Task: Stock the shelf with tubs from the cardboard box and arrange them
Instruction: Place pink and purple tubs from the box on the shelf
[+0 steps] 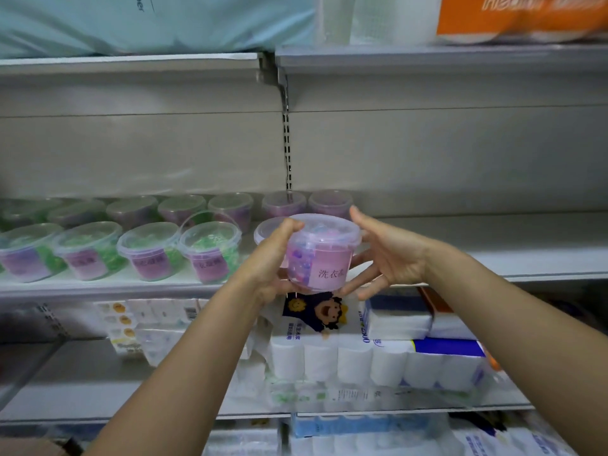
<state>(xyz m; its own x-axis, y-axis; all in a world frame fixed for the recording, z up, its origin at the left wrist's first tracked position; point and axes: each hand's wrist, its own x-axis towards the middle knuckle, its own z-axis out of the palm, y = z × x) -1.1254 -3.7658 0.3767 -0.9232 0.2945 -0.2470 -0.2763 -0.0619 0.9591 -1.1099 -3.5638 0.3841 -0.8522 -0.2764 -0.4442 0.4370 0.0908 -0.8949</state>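
Observation:
A clear tub [324, 255] with a pink label and purple contents is in the air just in front of the middle shelf [493, 255]. My left hand [271, 258] grips its left side and bottom. My right hand [388, 255] touches its right side, fingers spread beneath it. Another lidded tub [268, 227] sits on the shelf right behind the held one, mostly hidden. Two rows of tubs with green contents [210, 248] fill the shelf to the left, and two purple tubs [329, 202] stand at the back. The cardboard box [29, 448] shows only as a corner at bottom left.
The right half of the middle shelf is bare metal. An upper shelf edge [427, 57] hangs above, carrying paper packs [519, 18]. Below, packs of toilet rolls [378, 360] and tissues [398, 315] fill the lower shelf.

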